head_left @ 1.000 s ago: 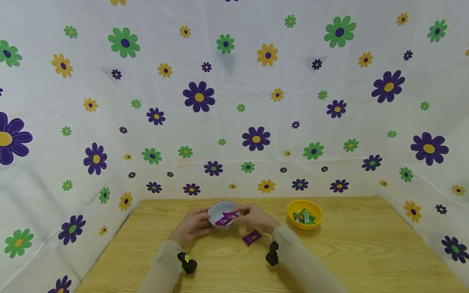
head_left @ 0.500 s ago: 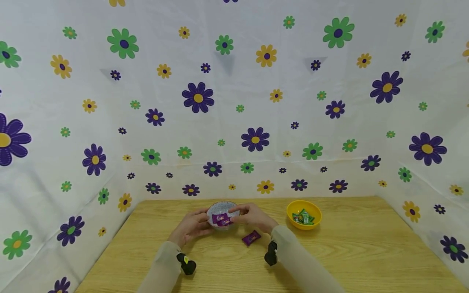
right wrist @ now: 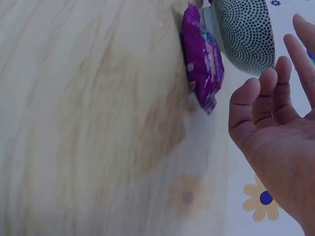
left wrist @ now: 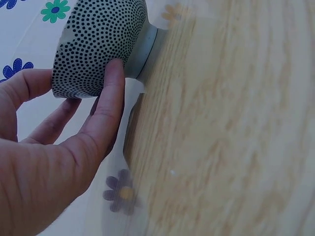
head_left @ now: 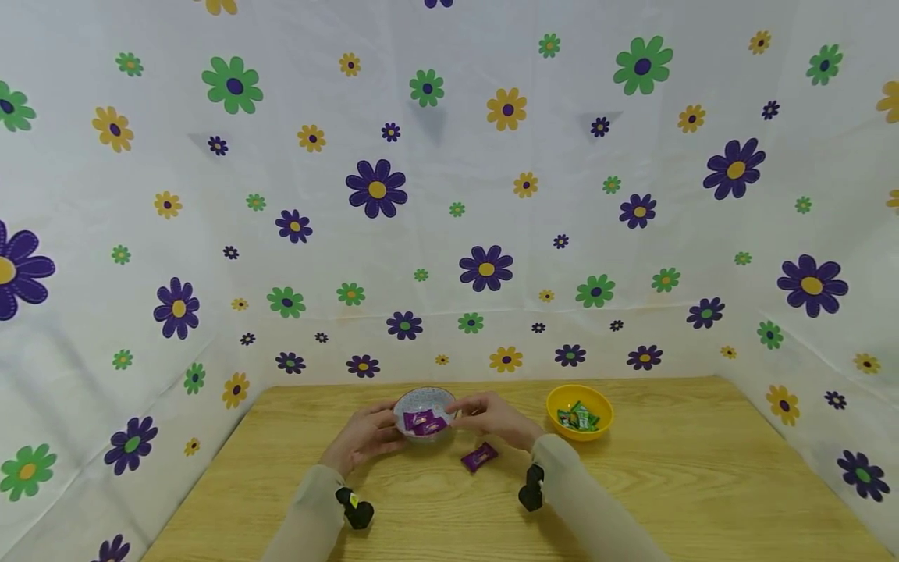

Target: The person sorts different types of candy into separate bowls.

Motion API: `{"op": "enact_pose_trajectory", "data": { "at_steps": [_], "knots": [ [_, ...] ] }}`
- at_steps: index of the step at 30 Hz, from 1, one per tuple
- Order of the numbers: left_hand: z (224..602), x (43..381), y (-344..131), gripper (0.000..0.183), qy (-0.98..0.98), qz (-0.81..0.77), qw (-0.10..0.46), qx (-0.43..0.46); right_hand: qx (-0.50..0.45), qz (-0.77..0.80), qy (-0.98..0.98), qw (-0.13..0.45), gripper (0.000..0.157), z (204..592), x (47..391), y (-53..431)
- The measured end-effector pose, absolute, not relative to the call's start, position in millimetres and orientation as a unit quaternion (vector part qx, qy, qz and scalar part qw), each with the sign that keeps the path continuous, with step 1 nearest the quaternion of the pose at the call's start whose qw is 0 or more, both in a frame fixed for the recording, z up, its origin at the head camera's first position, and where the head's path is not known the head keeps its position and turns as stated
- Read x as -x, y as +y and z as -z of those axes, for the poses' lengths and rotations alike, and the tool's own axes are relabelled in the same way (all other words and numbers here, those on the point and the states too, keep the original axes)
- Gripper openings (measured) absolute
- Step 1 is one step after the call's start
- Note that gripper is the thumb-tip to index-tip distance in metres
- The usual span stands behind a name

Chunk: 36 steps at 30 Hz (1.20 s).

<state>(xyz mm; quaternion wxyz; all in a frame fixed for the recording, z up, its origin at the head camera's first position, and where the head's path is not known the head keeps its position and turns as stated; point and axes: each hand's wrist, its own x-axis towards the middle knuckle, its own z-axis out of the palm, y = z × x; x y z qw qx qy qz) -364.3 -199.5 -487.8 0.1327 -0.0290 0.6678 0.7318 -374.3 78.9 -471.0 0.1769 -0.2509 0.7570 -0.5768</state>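
Observation:
A speckled bowl [head_left: 429,403] stands near the back of the wooden table, with purple-wrapped candies [head_left: 424,422] lying inside. My left hand [head_left: 364,437] holds its left side, thumb and fingers against the dotted outer wall, as the left wrist view also shows. At the bowl's right rim is my right hand [head_left: 497,420], its fingers loosely bent and nothing between them. In the right wrist view the fingers hang beside the dotted wall [right wrist: 244,34]. Another purple candy [head_left: 480,457] lies on the table, in front of the bowl and to its right.
A yellow bowl [head_left: 577,435] holding several green-wrapped candies [head_left: 580,417] stands to the right of my right hand. Behind the table [head_left: 428,507] hangs a white flower-print cloth [head_left: 435,234], which also runs along both sides.
The right fingers, earlier over the bowl with a purple candy, have let it go and drawn back right to the rim. The candies now lie lower in the bowl. My left hand stays put.

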Motion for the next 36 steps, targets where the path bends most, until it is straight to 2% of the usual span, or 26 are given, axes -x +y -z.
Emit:
{"op": "enact_pose_trajectory", "data": {
  "at_steps": [10, 18, 36],
  "knots": [
    [489, 364, -197, 0.05, 0.667, -0.733, 0.131, 0.037, 0.242, 0.561, 0.768, 0.191, 0.036, 479, 370, 105],
    [488, 364, -198, 0.051, 0.663, -0.735, 0.133, 0.038, 0.244, 0.481, 0.82, 0.193, 0.029, 483, 370, 118],
    [490, 364, -198, 0.053, 0.663, -0.735, 0.137, 0.027, 0.263, 0.43, 0.839, 0.207, 0.026, 486, 368, 119]
  ]
}}
